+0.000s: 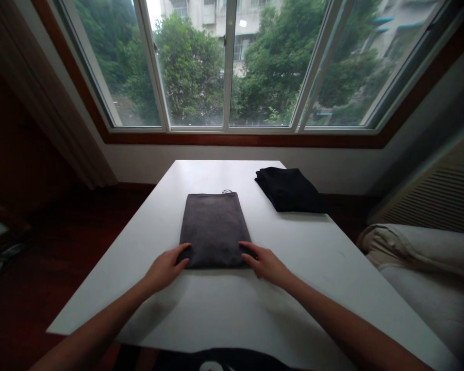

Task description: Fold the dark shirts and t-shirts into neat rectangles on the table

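Observation:
A dark grey cloth drawstring bag (215, 226) lies flat on the white table (224, 304), with a small cord loop (227, 191) sticking out at its far edge. My left hand (166, 268) grips the bag's near left corner, thumb and forefinger apart on the cloth. At the near right corner, my right hand (268, 263) holds the bag in the same way. Some fingertips of both hands are hidden at the bag's edges. Beyond my right hand, a folded black cloth (292, 190) rests near the table's right edge.
A wide window (228, 67) with a brown wooden frame is behind the table. Light rolled bedding (425, 247) lies to the right, close to the table's edge. A curtain (50, 98) hangs at the left above the dark red floor (81, 247).

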A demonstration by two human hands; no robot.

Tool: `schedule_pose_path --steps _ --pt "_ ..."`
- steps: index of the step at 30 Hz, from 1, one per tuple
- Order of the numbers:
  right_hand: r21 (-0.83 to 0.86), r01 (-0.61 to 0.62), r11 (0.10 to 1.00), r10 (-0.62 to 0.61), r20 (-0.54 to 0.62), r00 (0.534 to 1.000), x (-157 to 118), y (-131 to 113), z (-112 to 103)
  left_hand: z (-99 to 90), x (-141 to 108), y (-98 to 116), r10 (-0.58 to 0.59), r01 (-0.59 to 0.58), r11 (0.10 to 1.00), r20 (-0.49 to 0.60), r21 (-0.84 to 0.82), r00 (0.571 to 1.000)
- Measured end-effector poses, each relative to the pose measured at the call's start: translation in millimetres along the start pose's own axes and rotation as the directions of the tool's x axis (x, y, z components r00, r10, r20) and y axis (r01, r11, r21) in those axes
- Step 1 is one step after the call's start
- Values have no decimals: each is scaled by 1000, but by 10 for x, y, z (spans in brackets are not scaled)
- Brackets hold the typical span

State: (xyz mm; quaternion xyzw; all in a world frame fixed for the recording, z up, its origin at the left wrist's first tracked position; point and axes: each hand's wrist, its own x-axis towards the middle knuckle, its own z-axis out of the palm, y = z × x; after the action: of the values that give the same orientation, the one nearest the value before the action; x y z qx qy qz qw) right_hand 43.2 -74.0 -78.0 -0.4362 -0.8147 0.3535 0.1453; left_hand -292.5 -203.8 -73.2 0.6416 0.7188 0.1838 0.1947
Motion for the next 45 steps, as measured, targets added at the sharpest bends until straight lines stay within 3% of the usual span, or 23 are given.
schedule_pose_path --steps 3,5,8,11,13,17,22,26,30,33,37,39,42,45 --pt "306 -81 949 63 69 996 70 51 39 -60 13 -16 -36 30 986 -38 -163 999" --pt "500 -160 851 113 123 986 88 60 73 -63 33 -21 -92 74 914 -28 -399 995" --pt "695 -288 659 186 221 958 97 35 105 -27 59 34 -249 181 614 30 -768 968" --pt "762 -322 561 176 271 946 110 -9 109 45 57 135 -368 276 339 144 -899 919" --pt "780 -288 556 160 240 958 117 -35 106 88 41 180 -401 289 249 173 -924 900" --pt "773 -247 584 138 205 969 98 -56 83 73 -39 200 -461 233 187 125 -954 879" --pt "762 -188 619 64 190 980 63 -77 25 -17 -235 230 -438 319 41 270 -947 858" --pt "760 -167 629 44 179 983 87 -169 -36 32 -310 244 -393 346 16 313 -938 865" --pt "770 -163 617 54 165 985 100 -269 -73 73 -225 222 -307 382 45 351 -923 885" --pt "780 -156 607 51 157 986 86 -295 -71 49 -105 183 -321 314 68 277 -947 906" --pt "765 -155 625 52 158 986 86 -264 -57 32 11 139 -376 302 152 227 -941 898" --pt "750 -147 644 52 148 988 100 -237 -57 27 33 133 -351 313 207 228 -927 908" --pt "741 -123 660 40 129 991 121 -210 -69 -24 48 135 -297 234 270 150 -934 943" --pt "740 -114 663 41 116 992 121 -211 -88 -85 63 129 -221 147 272 87 -951 971"
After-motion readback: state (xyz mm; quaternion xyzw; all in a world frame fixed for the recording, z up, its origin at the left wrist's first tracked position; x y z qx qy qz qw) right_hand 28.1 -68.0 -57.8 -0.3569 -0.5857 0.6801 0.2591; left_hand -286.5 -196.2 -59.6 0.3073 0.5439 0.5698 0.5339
